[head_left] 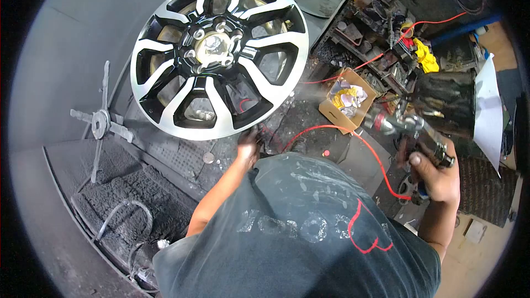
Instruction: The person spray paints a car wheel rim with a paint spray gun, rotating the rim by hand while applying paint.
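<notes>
A black and silver alloy wheel [295,80] stands at the top centre, its spoked face toward me. My right hand [436,171] is closed around the handle of a spray gun [408,124], whose nozzle points left toward the wheel. A faint pale mist hangs between the nozzle and the rim. From the gun's lower end runs a red hose [375,157]. Just under the wheel's lower edge is my left hand [249,146]; its fingers are dark and partly hidden, so their grip cannot be made out.
A cardboard box [337,116] with crumpled paper sits on the floor right of the wheel. Behind it, a cluttered shelf [359,49] holds cans and a yellow cloth [426,56]. A grey cross-shaped metal stand [101,124] is at left. White sheet [488,113] hangs far right.
</notes>
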Motion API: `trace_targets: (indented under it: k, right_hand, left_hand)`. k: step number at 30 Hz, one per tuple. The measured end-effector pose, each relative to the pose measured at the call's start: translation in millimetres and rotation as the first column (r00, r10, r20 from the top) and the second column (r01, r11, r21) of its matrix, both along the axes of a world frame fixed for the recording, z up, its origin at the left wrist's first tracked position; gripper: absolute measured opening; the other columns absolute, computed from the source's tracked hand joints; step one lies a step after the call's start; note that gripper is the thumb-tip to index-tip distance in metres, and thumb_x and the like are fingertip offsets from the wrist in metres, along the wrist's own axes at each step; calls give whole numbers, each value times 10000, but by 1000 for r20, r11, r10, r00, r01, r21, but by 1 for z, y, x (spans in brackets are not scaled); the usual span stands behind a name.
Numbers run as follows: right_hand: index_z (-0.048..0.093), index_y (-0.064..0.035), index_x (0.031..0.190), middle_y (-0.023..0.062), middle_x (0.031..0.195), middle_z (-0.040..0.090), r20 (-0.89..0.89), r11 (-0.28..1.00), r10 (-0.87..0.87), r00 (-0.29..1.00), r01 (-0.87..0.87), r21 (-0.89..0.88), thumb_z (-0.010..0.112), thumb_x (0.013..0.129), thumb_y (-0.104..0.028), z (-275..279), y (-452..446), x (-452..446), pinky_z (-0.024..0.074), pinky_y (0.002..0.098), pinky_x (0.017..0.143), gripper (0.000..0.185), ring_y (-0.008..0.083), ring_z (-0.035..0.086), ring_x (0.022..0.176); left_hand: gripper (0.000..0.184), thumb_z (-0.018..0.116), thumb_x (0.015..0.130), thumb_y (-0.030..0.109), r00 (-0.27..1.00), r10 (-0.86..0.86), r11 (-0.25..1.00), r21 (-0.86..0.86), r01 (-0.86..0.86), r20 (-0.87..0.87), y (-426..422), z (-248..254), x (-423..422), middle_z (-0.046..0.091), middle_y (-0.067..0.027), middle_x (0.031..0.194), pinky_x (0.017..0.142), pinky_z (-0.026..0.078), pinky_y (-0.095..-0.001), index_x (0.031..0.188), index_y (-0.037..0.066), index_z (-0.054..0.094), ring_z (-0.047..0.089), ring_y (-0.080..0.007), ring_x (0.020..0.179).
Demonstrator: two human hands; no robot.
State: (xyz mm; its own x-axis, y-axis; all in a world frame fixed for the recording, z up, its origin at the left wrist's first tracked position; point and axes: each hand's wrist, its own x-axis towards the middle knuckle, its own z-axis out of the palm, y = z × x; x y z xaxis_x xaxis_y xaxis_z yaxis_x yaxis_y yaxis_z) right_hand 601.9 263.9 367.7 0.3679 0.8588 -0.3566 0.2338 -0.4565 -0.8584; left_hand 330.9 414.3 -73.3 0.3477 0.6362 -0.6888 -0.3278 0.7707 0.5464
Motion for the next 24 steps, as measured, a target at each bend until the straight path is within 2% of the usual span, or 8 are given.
trace_targets:
  k: [4,7,9,11,16,20,21,24]
  right_hand:
    - [575,100,1183,109,813,665,-180,997,51,982,-62,-54,727,759,-294,6,-8,-7,476,308,722,598,183,620,766]
    - [562,111,1194,109,836,670,-174,997,40,984,-50,-55,726,760,-282,4,-8,-11,473,298,728,608,176,620,778]
    - [565,96,1204,89,851,662,-149,992,54,987,-69,-101,713,778,-233,4,-6,-7,467,285,742,558,160,601,789]
    - [567,75,1217,72,871,646,66,1000,-1,998,2,-23,687,808,-166,-2,-6,-3,462,278,753,490,145,577,800]
    - [580,82,1146,70,893,632,111,997,-68,992,65,32,666,835,-133,-4,3,-6,461,278,755,387,139,564,799]
    - [602,43,1146,61,827,652,-28,993,114,993,-113,22,752,779,-238,-11,-11,-2,453,264,694,486,143,570,737]
    - [573,52,1222,89,849,656,-158,990,-11,987,-11,-143,758,772,-241,1,-12,-11,469,282,687,568,160,600,754]
    - [524,68,1296,127,917,662,-315,998,23,949,-41,-49,783,756,-150,-5,-14,-15,499,301,739,636,179,630,825]
  left_hand:
    - [233,579,962,177,999,36,999,-22,-35,41,-2,-4,7,648,-27,1042,777,477,-336,1176,86,596,602,-159,881]
    - [229,563,958,132,996,66,998,-26,-64,59,-3,-6,12,648,-53,1043,766,504,-343,1174,66,597,617,-172,875]
    - [229,557,954,108,996,69,997,-43,-67,51,0,-13,13,647,-65,1042,755,515,-348,1174,58,594,623,-178,866]
    - [232,579,951,119,999,17,998,-64,-14,47,3,-35,13,652,-65,1021,721,517,-344,1174,55,590,627,-185,836]
    - [181,608,950,172,997,30,996,-89,-24,64,5,-15,24,658,-40,948,670,499,-328,1100,71,614,607,-155,774]
    - [162,620,948,201,999,3,992,-123,2,34,6,-15,23,655,-23,931,651,482,-309,1066,90,620,589,-131,759]
    - [160,622,947,203,1000,-13,993,-121,15,23,6,-15,22,654,-20,933,651,479,-305,1063,92,619,585,-127,760]
    - [174,628,944,213,991,-21,995,-96,34,136,5,-19,20,653,-14,952,679,478,-308,1077,102,617,587,-132,786]
